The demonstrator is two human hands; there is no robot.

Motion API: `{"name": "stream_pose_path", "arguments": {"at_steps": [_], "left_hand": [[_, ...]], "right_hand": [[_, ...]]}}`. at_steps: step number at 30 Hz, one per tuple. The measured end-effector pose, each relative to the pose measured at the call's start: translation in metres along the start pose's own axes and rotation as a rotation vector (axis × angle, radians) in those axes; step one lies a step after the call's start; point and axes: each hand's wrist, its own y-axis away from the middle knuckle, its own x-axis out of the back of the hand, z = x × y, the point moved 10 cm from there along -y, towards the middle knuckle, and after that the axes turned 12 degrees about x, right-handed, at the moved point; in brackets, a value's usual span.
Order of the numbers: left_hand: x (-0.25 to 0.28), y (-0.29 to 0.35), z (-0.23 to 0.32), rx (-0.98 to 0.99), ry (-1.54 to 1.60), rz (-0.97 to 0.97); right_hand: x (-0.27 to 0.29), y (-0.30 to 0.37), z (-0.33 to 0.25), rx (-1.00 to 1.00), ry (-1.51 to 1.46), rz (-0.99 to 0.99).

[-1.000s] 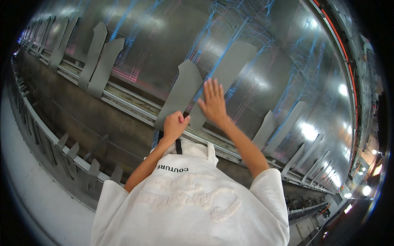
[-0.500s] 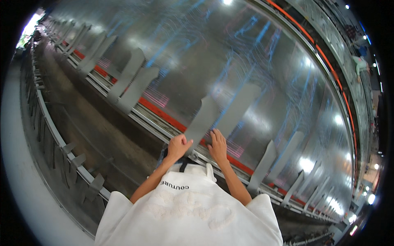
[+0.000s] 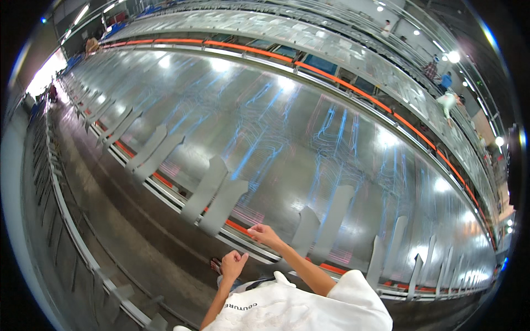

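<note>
My left hand (image 3: 233, 266) is loosely curled over the aisle, just off the near edge of a long metal-topped table (image 3: 287, 160). Nothing shows in its fingers. Out by the table's edge rail, my right hand (image 3: 265, 236) has its fingers bent together, and I see nothing held in them. A pair of flat grey pieces (image 3: 223, 207) that look like cut fabric lies left of my right hand, their lower ends draped over the edge. Another grey pair (image 3: 334, 215) lies to the right, beyond my right forearm. Neither hand touches a piece.
An orange strip and a metal rail (image 3: 171, 207) run along the near edge. Blue and pink lines mark the tabletop. More grey pairs (image 3: 157, 146) line it. Behind me stretches another rail (image 3: 88, 259) with hanging pieces. A person (image 3: 447, 102) stands at the far tables.
Both hands have moved away from the grey pair they were at, which now lies to my right. My view has swung left and up, showing more of the tables.
</note>
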Motion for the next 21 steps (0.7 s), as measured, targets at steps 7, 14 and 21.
{"name": "stream_pose_path", "arguments": {"at_steps": [7,14,21], "left_hand": [[0.151,-0.028,-0.076,0.025,0.074,0.082],[0.203,-0.074,-0.119,0.065,0.280,0.072],[0.196,-0.102,0.030,-0.462,0.210,-0.102]], "right_hand": [[-0.125,-0.104,0.043,-0.425,-0.542,0.447],[-0.124,-0.109,-0.058,-0.047,-0.426,0.398],[-0.144,-0.013,-0.137,0.063,-0.415,0.175]]}}
